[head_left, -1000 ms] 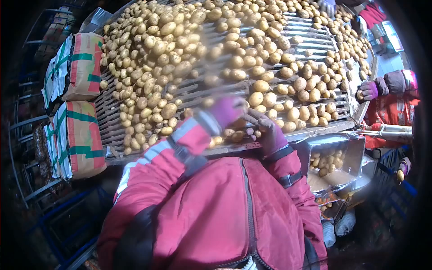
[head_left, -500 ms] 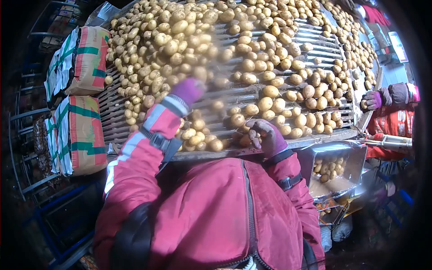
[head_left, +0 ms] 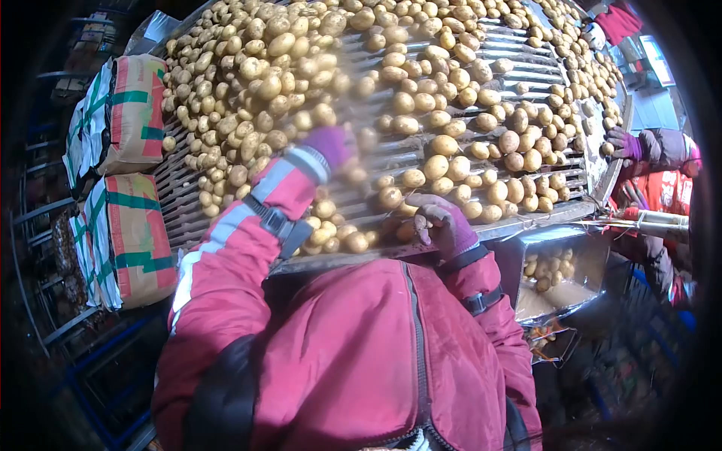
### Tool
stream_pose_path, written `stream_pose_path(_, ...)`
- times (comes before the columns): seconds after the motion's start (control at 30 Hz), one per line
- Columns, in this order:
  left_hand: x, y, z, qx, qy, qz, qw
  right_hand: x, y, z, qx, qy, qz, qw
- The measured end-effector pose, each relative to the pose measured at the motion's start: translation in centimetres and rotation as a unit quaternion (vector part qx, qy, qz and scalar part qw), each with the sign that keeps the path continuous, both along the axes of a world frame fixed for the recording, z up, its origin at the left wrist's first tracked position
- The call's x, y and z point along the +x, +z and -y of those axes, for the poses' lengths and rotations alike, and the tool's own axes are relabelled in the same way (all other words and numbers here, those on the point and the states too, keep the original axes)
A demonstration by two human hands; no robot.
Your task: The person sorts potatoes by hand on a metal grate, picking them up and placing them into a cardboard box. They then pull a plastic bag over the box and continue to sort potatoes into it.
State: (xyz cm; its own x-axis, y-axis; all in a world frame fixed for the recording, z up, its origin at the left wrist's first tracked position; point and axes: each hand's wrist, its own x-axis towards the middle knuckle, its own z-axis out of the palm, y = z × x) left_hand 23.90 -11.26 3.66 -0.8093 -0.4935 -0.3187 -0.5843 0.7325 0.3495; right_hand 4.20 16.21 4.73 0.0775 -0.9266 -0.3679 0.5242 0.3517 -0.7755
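My left hand [head_left: 329,148], in a purple glove, reaches over the slatted grading table [head_left: 391,154] beside a heap of potatoes [head_left: 263,86]. Its fingers are smeared and partly hidden, so what they hold does not show. Near the table's front edge is my right hand [head_left: 445,225], in a dirty purple glove with the fingers curled in. A potato [head_left: 390,198] lies just left of its fingertips. Whether anything sits inside those curled fingers is hidden. Between my forearms, a small group of potatoes [head_left: 331,235] rests against the front edge.
Two taped paper sacks [head_left: 139,240] stand at the left. A box [head_left: 560,301] with potatoes in it is below the table's right front corner. A co-worker's gloved hand [head_left: 623,143] rests at the right edge, and another person's hand [head_left: 594,36] is at the far right.
My left hand has shifted slightly to the right over the slats. My right hand stays near the front edge, fingers still curled. At the right, the co-worker's hand and sleeve have moved.
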Motion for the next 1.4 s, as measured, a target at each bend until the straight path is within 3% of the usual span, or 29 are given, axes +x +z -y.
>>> stream_pose_path(0.07,0.8,-0.2,-0.4,0.074,-0.007,0.025,0.997,-0.3,0.1,-0.3,-0.038,-0.006,-0.079,0.996)
stream_pose_path(0.1,0.3,2.2,-1.6,0.033,0.065,-0.009,0.997,-0.4,0.1,-0.4,-0.048,-0.017,-0.102,0.993)
stream_pose_path(0.17,-0.4,1.9,0.0,0.023,0.149,-0.053,0.987,0.2,0.5,-0.3,-0.019,-0.053,-0.064,0.996)
stream_pose_path(0.3,-0.7,-3.4,0.8,-0.090,0.068,-0.071,0.991,0.8,0.6,-0.1,0.082,-0.069,0.044,0.993)
stream_pose_path(0.37,-1.4,-3.8,0.7,-0.049,0.121,-0.052,0.990,0.3,-1.1,-0.2,0.065,-0.028,0.038,0.997)
stream_pose_path(0.43,-2.0,-1.3,-0.4,-0.001,0.168,-0.080,0.982,0.2,-1.2,0.2,-0.061,0.017,-0.141,0.988)
stream_pose_path(0.5,-2.5,1.4,-4.7,0.077,0.155,-0.184,0.968,0.9,-0.8,0.7,-0.024,-0.001,-0.061,0.998)
stream_pose_path(0.53,-2.6,2.3,-7.2,0.124,0.146,-0.222,0.956,1.5,0.0,1.3,0.077,-0.036,0.105,0.991)
stream_pose_path(0.57,-2.6,3.2,-9.7,0.171,0.136,-0.258,0.941,1.8,0.5,1.8,0.175,-0.069,0.262,0.946)
stream_pose_path(0.6,-2.9,4.9,-12.1,0.171,0.148,-0.267,0.937,2.2,0.0,2.0,0.196,-0.078,0.244,0.947)
stream_pose_path(0.67,-2.0,5.9,-14.1,0.179,0.081,-0.258,0.946,2.3,-0.3,2.2,0.002,-0.003,-0.002,1.000)
stream_pose_path(0.73,-0.6,3.9,-12.3,0.082,0.020,-0.270,0.959,2.4,-0.4,2.6,-0.091,0.036,-0.125,0.987)
stream_pose_path(0.77,0.1,2.9,-11.5,0.030,-0.006,-0.276,0.961,2.6,-0.3,2.7,-0.079,0.038,-0.123,0.989)
stream_pose_path(0.87,5.2,6.4,-4.5,-0.047,0.152,-0.266,0.951,3.2,-0.1,2.4,-0.047,0.016,-0.078,0.996)
stream_pose_path(0.9,8.0,5.2,-1.1,-0.109,0.173,-0.247,0.947,3.4,-0.1,2.4,-0.038,0.004,-0.057,0.998)
stream_pose_path(0.93,11.4,2.5,1.4,-0.299,0.183,-0.116,0.929,3.2,0.0,2.2,-0.107,0.011,-0.110,0.988)
stream_pose_path(1.03,11.1,1.2,-0.5,-0.382,0.192,0.064,0.902,3.2,1.0,2.6,-0.207,0.031,-0.178,0.961)
stream_pose_path(1.07,9.5,1.2,-1.6,-0.337,0.194,0.054,0.920,3.3,1.9,2.8,-0.163,0.025,-0.118,0.979)
stream_pose_path(1.1,11.0,-1.9,-0.3,-0.084,0.152,-0.160,0.972,3.5,3.0,3.1,-0.118,0.014,-0.057,0.991)
stream_pose_path(1.13,9.7,0.5,-1.8,-0.097,0.128,-0.160,0.974,4.0,4.9,3.7,-0.009,-0.008,0.071,0.997)
stream_pose_path(1.17,8.0,3.1,-3.2,-0.109,0.101,-0.160,0.976,3.7,4.2,3.7,-0.011,0.008,0.105,0.994)
stream_pose_path(1.23,9.9,2.8,-2.6,0.016,0.203,-0.293,0.934,3.3,3.0,3.9,-0.011,0.043,0.169,0.985)
stream_pose_path(1.27,12.0,3.6,-2.4,-0.064,0.135,-0.241,0.959,3.8,2.8,3.8,-0.114,0.035,0.015,0.993)
stream_pose_path(1.3,13.0,5.3,-2.5,-0.144,0.065,-0.185,0.970,4.0,2.4,3.7,-0.130,0.041,-0.007,0.991)
stream_pose_path(1.33,13.8,4.0,-2.7,-0.024,0.259,-0.175,0.950,4.1,1.9,3.6,-0.146,0.046,-0.029,0.988)
stream_pose_path(1.4,14.6,2.0,-3.7,-0.079,0.142,-0.139,0.977,3.2,-0.1,3.3,-0.004,0.083,0.187,0.979)
